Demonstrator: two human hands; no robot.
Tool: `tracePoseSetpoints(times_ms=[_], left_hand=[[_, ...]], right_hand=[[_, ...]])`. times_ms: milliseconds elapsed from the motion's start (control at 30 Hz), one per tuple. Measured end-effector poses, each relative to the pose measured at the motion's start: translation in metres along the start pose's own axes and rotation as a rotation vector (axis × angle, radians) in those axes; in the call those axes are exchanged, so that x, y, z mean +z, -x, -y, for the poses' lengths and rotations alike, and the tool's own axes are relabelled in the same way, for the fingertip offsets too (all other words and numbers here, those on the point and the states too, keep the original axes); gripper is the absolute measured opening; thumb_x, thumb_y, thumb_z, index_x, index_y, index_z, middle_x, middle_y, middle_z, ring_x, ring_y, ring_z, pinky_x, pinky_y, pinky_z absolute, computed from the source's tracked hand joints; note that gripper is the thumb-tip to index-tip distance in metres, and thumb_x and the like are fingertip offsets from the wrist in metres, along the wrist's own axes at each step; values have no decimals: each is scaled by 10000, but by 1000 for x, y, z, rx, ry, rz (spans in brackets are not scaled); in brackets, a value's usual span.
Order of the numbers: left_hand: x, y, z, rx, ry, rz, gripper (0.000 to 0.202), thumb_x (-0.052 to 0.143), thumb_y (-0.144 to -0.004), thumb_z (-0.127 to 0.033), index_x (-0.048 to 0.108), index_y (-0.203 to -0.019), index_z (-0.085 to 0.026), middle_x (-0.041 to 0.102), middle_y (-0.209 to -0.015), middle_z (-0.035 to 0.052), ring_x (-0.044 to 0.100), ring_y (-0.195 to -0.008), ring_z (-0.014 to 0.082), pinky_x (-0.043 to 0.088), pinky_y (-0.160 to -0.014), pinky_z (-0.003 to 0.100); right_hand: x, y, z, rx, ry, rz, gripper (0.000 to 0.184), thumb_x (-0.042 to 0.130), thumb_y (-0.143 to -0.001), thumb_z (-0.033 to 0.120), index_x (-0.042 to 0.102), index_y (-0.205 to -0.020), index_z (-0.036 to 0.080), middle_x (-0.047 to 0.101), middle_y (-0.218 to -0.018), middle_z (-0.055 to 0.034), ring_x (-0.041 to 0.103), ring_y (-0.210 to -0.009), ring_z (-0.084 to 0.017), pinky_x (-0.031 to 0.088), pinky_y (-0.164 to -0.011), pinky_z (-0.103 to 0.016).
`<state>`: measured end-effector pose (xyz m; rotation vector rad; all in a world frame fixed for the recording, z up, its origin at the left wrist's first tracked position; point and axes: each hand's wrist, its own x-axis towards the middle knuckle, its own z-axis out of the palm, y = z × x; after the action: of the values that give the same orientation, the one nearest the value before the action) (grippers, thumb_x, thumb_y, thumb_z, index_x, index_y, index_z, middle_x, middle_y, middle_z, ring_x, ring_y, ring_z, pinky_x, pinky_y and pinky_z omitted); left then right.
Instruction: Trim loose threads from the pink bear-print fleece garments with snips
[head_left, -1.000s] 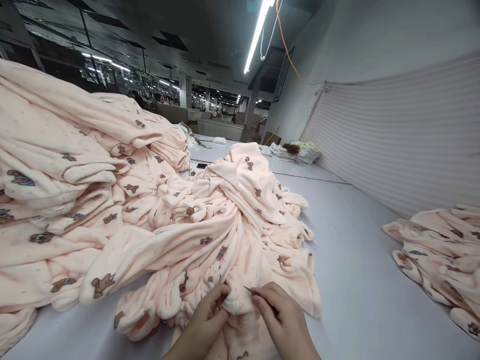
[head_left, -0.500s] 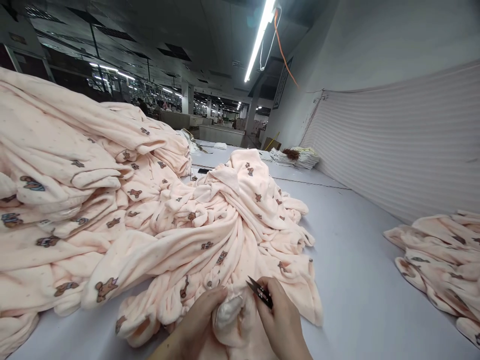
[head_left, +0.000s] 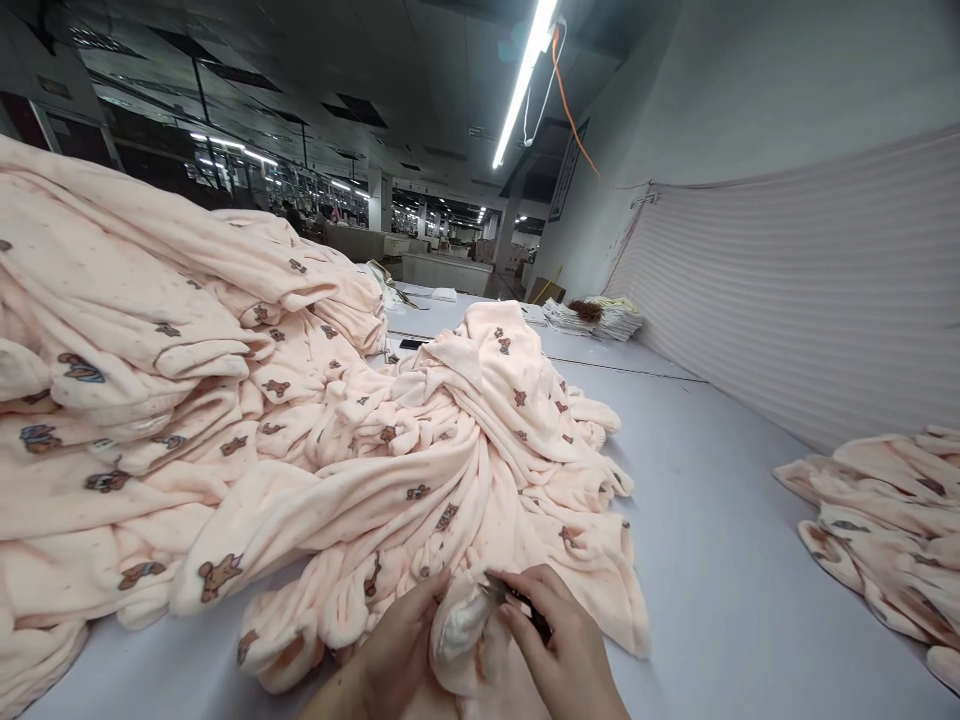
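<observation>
A pale pink plush garment [head_left: 517, 440] with printed brown bears lies bunched on the table in front of me. My left hand [head_left: 401, 635] is closed on its near end, where a white inner patch [head_left: 463, 625] shows in a rounded opening. In my right hand [head_left: 559, 635] is a pair of small dark thread snips [head_left: 536, 615]. Their blade tips meet the cloth at the right rim of that opening. Whether the blades are closed on a thread is too small to tell.
A large heap of the same pink cloth [head_left: 150, 400] rises on the left. More pink garments [head_left: 892, 530] lie at the table's right edge. Stacked white papers or cloths [head_left: 615, 318] stand at the back, near a dark flat object [head_left: 412, 344]. A pale striped sheet [head_left: 795, 270] covers the right wall.
The snips have moved left and turned, bringing their tips from above the cloth onto the rim of the opening. My left hand keeps its hold; the view has shifted slightly.
</observation>
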<state>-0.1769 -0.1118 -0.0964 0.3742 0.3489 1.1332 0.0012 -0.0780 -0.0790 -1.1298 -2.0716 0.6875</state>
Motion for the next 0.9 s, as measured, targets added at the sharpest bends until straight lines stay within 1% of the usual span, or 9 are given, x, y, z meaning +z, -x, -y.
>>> tracePoseSetpoints(times_ms=[233, 400, 467, 533, 633, 733, 800, 867, 900], left_hand=[[0, 2, -2, -27, -169, 36, 579, 329, -918, -541, 697, -984, -99, 732, -937, 124, 620, -1035, 272, 422, -938, 390], [-4, -4, -9, 134, -431, -161, 296, 663, -781, -372, 668, -930, -117, 713, -855, 74, 645, -856, 232, 477, -760, 319], [-7, -10, -15, 218, -463, -231, 242, 683, -768, -330, 634, -915, -144, 689, -817, 32, 632, -798, 186, 473, -723, 281], [-10, -17, -21, 238, -459, -255, 227, 674, -773, -345, 608, -885, -158, 659, -787, 8, 612, -755, 156, 469, -707, 264], [-9, -20, -27, 225, -491, -258, 309, 712, -729, -351, 596, -941, -159, 656, -844, 24, 606, -773, 171, 470, -727, 290], [-8, -5, -22, 323, -641, -320, 479, 703, -739, -341, 516, -1163, -223, 607, -1131, 66, 559, -1040, 223, 429, -887, 325], [-10, 12, -10, 551, -933, -474, 458, 683, -755, -324, 507, -1172, -253, 552, -1209, 72, 482, -1155, 237, 366, -971, 327], [-14, 29, 10, 734, -1281, -614, 275, 672, -755, -313, 582, -1007, -248, 603, -1014, 62, 541, -1004, 235, 389, -899, 308], [-17, 35, 21, 716, -1395, -615, 192, 675, -745, -314, 598, -906, -245, 606, -850, 38, 565, -837, 216, 417, -796, 291]], right_hand=[[-5, 3, 2, -21, 56, 34, 253, 483, -916, 326, 632, -1111, 263, 638, -968, -35, 629, -848, -163, 492, -695, -235], [-3, 11, 1, 27, 45, 43, 247, 419, -928, 307, 637, -1023, 242, 641, -933, -36, 622, -837, -170, 469, -734, -262], [4, 22, -2, 130, -29, 129, 184, 536, -848, 320, 621, -996, 253, 648, -892, -10, 624, -819, -173, 464, -715, -251], [15, 37, -7, 214, -5, 235, 305, 660, -682, 236, 603, -981, 266, 649, -841, 18, 623, -768, -182, 451, -677, -247], [32, 53, -21, 199, 109, 290, 261, 570, -610, 106, 606, -829, 243, 602, -802, 21, 599, -720, -169, 415, -649, -242], [39, 52, -37, 209, -107, 204, 56, 501, -738, 188, 549, -717, 207, 507, -701, 28, 527, -652, -137, 384, -602, -221], [40, 47, -44, 286, -360, 143, 167, 516, -804, 340, 534, -720, 196, 468, -644, 40, 481, -620, -130, 371, -582, -219], [42, 42, -45, 358, -564, 120, 290, 554, -798, 467, 543, -730, 185, 466, -627, 42, 455, -596, -123, 364, -570, -224], [43, 40, -44, 382, -631, 122, 324, 580, -780, 500, 547, -734, 180, 472, -628, 42, 450, -587, -120, 362, -567, -225]])
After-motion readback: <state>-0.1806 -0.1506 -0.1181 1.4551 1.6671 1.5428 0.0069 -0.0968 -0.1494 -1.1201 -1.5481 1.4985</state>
